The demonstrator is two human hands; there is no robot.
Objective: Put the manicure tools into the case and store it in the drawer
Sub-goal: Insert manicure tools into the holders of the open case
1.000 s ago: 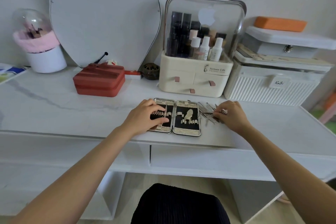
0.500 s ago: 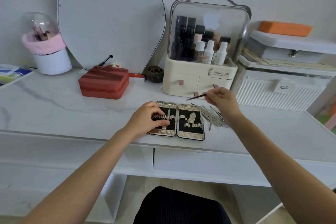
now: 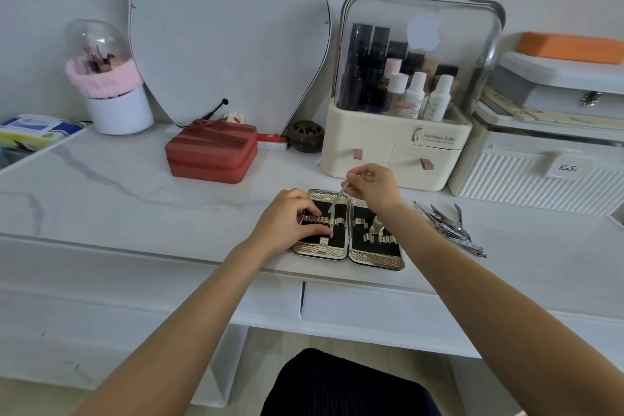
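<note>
An open manicure case with a shiny textured rim and black lining lies flat at the desk's front edge. My left hand rests on its left half, fingers pressing the row of metal clips. My right hand hovers over the case's far edge and pinches a thin metal tool, which slants down into the left half. A pile of several loose metal manicure tools lies on the desk right of the case. Two shut drawers sit under the desktop.
Behind the case stands a cream cosmetics organizer with bottles. A red zip box sits at left, a white ribbed box at right. A mirror leans on the wall. A black stool is below the desk.
My right hand picked one tool from the pile, lifted it, then carried it left and tipped it down into the case's left half. My left hand stayed on the case.
</note>
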